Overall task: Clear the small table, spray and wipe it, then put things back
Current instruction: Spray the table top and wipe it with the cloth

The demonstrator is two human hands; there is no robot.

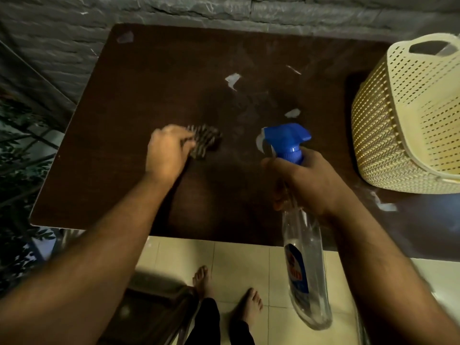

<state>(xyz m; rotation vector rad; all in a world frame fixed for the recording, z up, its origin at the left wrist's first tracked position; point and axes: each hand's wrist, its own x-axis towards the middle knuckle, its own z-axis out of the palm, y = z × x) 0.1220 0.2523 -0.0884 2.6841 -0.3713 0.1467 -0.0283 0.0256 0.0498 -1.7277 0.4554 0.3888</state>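
On the bench (139,100), you wipe and spray
Your left hand (167,152) grips the cloth (204,143); your right hand (302,181) grips the spray bottle (302,247)

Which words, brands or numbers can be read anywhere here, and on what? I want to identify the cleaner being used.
Label on the clear plastic spray bottle with the blue trigger head, held by the right hand: blue with red lettering, too blurred to read.
Cream perforated plastic basket: no text visible.
Dark brown wooden table: only torn white scraps, no writing legible.
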